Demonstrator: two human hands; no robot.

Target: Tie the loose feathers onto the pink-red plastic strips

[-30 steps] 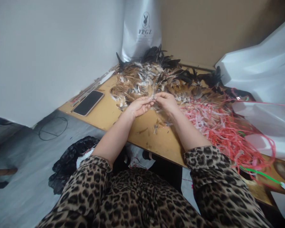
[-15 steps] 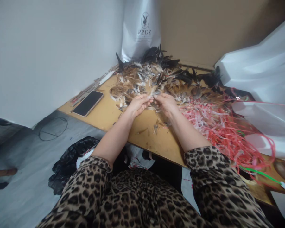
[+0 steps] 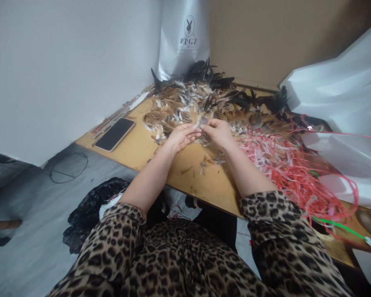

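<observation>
1. Brown and white feathers (image 3: 160, 119) are lying in a big, messy heap just beyond both hands, and black feathers (image 3: 200, 70) are poking up at the far side of it.
2. The left hand (image 3: 183, 137) is pinching a small, pale feather tuft (image 3: 200, 122), with its thumb and fingers pressed together.
3. The right hand (image 3: 217, 133) is pinching the same tuft from the other side, with its fingertips very near the left ones. The tuft is looking blurry, so I cannot tell how many feathers are in it.
4. A silver bag (image 3: 185, 62) is standing past the heap, straight ahead of the hands. It is showing the dark letters "PPGZ" under a rabbit head in an oval. The tiny print below is looking too small to read.
5. A phone (image 3: 115, 134) is lying left of the left hand, with its dark screen facing up.
6. Pink and white strings (image 3: 275, 165) are spilling out to the right of the right hand, and a bright green strip (image 3: 343, 228) is lying nearer the person.
7. Shiny white plastic (image 3: 336, 90) is standing far to the right of the right hand.
8. Loose feather bits (image 3: 204, 165) are resting on the yellow-brown table (image 3: 142, 152), on the near side of the hands.
9. Spotted sleeves (image 3: 268, 208) are covering the arms behind both hands.
</observation>
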